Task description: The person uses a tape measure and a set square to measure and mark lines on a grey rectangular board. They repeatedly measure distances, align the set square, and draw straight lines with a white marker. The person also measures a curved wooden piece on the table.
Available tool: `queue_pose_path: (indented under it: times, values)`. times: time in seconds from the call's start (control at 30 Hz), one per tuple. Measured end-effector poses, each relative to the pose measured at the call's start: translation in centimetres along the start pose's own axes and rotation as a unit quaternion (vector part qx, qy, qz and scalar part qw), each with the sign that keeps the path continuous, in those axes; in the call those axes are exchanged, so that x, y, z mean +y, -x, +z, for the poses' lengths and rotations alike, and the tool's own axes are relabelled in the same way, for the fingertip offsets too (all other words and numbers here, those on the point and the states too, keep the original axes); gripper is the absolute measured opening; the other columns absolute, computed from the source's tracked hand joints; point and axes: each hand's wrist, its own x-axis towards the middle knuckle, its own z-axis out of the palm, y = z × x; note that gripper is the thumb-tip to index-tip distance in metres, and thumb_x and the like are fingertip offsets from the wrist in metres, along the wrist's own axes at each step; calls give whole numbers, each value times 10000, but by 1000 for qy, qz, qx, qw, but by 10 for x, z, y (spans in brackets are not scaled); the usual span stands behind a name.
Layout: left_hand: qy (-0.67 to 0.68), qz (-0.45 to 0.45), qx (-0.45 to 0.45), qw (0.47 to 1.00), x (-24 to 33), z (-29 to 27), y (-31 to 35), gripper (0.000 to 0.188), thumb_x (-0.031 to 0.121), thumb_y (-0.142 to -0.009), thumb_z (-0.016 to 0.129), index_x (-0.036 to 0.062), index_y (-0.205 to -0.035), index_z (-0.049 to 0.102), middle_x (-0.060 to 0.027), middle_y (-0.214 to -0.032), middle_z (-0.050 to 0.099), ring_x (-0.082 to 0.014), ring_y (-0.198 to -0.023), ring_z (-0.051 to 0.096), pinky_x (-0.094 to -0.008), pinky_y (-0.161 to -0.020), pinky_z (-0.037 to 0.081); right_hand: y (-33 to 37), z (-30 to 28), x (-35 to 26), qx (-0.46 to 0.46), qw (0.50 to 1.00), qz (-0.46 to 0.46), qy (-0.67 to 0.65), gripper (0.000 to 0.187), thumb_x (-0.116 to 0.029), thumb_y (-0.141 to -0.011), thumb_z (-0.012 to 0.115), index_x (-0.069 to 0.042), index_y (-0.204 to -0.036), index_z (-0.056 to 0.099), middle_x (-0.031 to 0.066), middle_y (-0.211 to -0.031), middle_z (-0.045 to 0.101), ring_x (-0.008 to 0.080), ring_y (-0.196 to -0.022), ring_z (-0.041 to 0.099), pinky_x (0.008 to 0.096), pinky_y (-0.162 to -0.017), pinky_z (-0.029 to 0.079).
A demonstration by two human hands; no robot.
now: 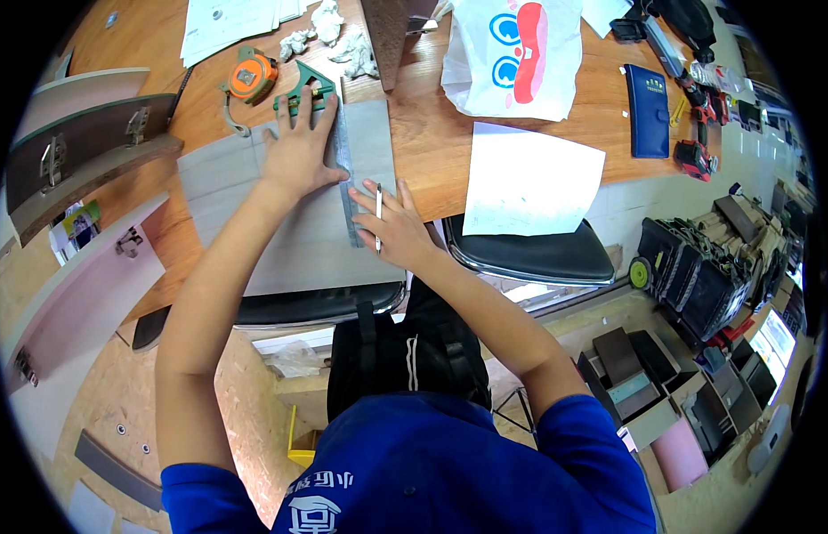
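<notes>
A grey board (pixel 298 245) lies on the wooden table in front of me, reaching past its near edge. Across it runs the steel blade (pixel 343 142) of a square with a green triangular head (pixel 318 82). My left hand (pixel 296 151) presses on the square, fingers spread over the green head and thumb out against the blade. Beside the blade's lower part, my right hand (pixel 398 233) rests on the board. A slim white pen (pixel 378 209) is held upright between its fingers; its tip is too small to make out.
An orange tape measure (pixel 252 78) and crumpled tissues (pixel 329 36) lie beyond the board. Panels with hinges (pixel 53 165) stand at left. To the right are a paper sheet (pixel 531 182), a white plastic bag (pixel 512 62), a blue notebook (pixel 647 111) and a red power tool (pixel 696 156). Black chairs (pixel 529 258) sit below the table edge.
</notes>
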Motion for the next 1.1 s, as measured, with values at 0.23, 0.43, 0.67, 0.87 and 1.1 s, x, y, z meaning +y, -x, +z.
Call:
queue_pose_path:
  times: [0.23, 0.43, 0.67, 0.87, 1.1]
  values:
    - [-1, 58, 23, 998, -3, 9, 1, 1242, 451, -582, 923, 103, -1570, 256, -203, -1658, 119, -422, -1523, 142, -694, -1128, 275, -2, -6, 2, -6, 1000, -12, 17, 161, -189, -842, 727, -143, -976, 651, 19, -1457, 528, 256, -1425, 393, 705, -1139, 218]
    - [0, 43, -1, 999, 2, 2, 3, 1238, 414, -579, 929, 82, -1567, 261, -161, -1666, 128, -413, -1525, 142, -699, -1116, 301, -35, -41, 4, 113, 990, 9, -90, 254, -218, -921, 672, -59, -1119, 660, 140, -1209, 674, 323, -1126, 633, 571, -1082, 377]
    - [0, 58, 6, 998, 4, 4, 4, 1217, 391, -572, 929, 59, -1549, 284, -142, -1655, 185, -404, -1518, 174, -657, -1119, 344, -126, -55, 33, 187, 937, 122, -269, 226, -141, -886, 638, 33, -1028, 663, 202, -936, 704, 342, -855, 702, 368, -763, 543]
    - [12, 71, 26, 997, 0, 7, 6, 1157, 384, -553, 934, 57, -1501, 357, -157, -1646, 204, -378, -1518, 193, -618, -1136, 350, -138, -39, 46, 216, 931, 155, -248, 169, -144, -812, 700, -4, -905, 685, 180, -859, 711, 313, -758, 711, 363, -683, 546]
    - [9, 71, 30, 997, 1, 10, 7, 1114, 377, -552, 936, 61, -1476, 399, -169, -1644, 206, -378, -1512, 212, -613, -1131, 359, -139, -35, 46, 235, 934, 162, -215, 168, -126, -801, 709, -8, -919, 695, 184, -862, 716, 308, -792, 722, 353, -701, 549]
